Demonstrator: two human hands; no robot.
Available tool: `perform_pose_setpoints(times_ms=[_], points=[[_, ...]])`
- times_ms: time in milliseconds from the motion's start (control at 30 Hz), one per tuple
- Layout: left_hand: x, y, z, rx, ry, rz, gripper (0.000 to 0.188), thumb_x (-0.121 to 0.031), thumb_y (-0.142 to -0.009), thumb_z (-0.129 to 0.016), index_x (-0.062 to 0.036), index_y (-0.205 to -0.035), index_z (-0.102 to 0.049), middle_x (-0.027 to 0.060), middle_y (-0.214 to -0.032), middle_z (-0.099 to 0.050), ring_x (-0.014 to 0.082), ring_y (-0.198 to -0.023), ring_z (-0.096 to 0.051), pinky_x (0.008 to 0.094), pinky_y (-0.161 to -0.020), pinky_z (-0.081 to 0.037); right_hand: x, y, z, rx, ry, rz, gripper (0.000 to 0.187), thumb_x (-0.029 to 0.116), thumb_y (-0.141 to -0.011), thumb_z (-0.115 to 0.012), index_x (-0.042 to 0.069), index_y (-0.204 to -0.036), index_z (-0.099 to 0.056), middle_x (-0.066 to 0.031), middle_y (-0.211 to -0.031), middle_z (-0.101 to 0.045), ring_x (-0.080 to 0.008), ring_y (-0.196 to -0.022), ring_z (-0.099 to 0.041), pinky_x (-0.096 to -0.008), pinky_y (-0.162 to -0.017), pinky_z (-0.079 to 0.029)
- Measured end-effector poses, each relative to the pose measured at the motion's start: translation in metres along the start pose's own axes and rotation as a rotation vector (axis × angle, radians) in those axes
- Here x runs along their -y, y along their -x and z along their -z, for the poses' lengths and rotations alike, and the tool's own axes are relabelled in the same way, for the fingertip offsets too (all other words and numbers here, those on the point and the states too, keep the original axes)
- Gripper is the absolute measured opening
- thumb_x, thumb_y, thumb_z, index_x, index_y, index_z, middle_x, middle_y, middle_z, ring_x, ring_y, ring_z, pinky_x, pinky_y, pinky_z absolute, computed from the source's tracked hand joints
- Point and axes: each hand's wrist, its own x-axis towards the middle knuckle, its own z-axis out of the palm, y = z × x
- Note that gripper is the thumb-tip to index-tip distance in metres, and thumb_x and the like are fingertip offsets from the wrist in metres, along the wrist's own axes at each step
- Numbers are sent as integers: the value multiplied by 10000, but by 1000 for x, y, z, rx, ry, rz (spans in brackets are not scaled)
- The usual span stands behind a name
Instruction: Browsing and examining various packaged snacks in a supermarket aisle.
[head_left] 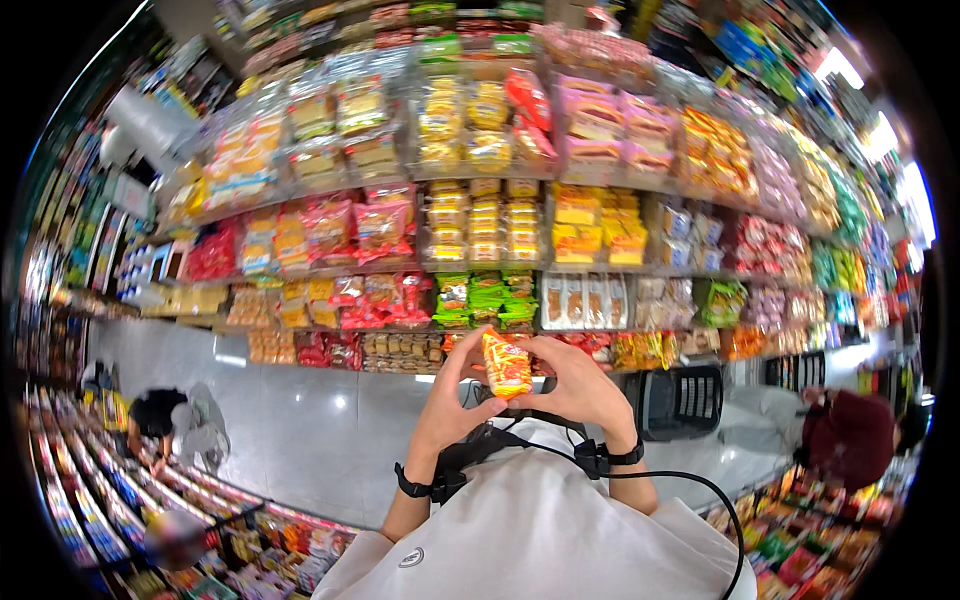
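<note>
Between both hands, in front of my chest, I hold a small orange, red and yellow snack packet (507, 366). My left hand (452, 392) grips its left side, thumb at the lower edge and fingers curled behind the upper part. On the opposite side, my right hand (570, 380) pinches it, with the thumb near the bottom and the fingers by the top right. The packet stands roughly upright. Just beyond it, green snack bags (487, 297) lie on a lower shelf.
Tiered shelves with packaged snacks, including yellow packs (598, 222), rise ahead. A black basket (681, 402) sits on the floor at right. One person (848, 436) is at the far right; another (160, 420) bends at left. A black cable (690, 478) runs beside my right arm.
</note>
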Motion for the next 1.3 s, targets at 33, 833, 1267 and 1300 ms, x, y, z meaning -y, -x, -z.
perform_pose_setpoints(times_ms=[33,833,1267,1300], points=[[4,-3,1,21,13,5,992,-294,-767,-901,-62,-1581,-384,119,-1349,-601,204,-1136,-618,346,-963,-514,-8,2,-6,-79,50,33,729,356,-750,-893,21,-1335,-616,-171,-1218,-686,-332,-1135,-666,-412,-974,-523],[19,17,-235,376,-125,56,562,-173,-948,-677,-19,-1461,-507,109,-1198,-669,183,-1044,-641,334,-920,-515,-68,265,68,-307,160,-254,582,532,-763,-842,30,-986,-649,-115,-815,-716,-364,-853,-687,-446,-754,-516],[-4,97,-449,566,-283,-51,756,-166,-811,-812,-58,-1497,-514,97,-1432,-561,213,-1203,-587,321,-944,-503,-156,488,105,-421,1,-225,601,452,-754,-876,25,-1126,-675,-129,-1012,-666,-341,-943,-653,-441,-811,-511],[-3,100,-458,571,-284,-48,719,-160,-815,-811,-54,-1472,-538,92,-1408,-581,206,-1178,-598,322,-938,-507,-159,500,107,-423,-2,-225,601,452,-754,-876,25,-1126,-675,-129,-1012,-666,-341,-943,-653,-441,-811,-511]])
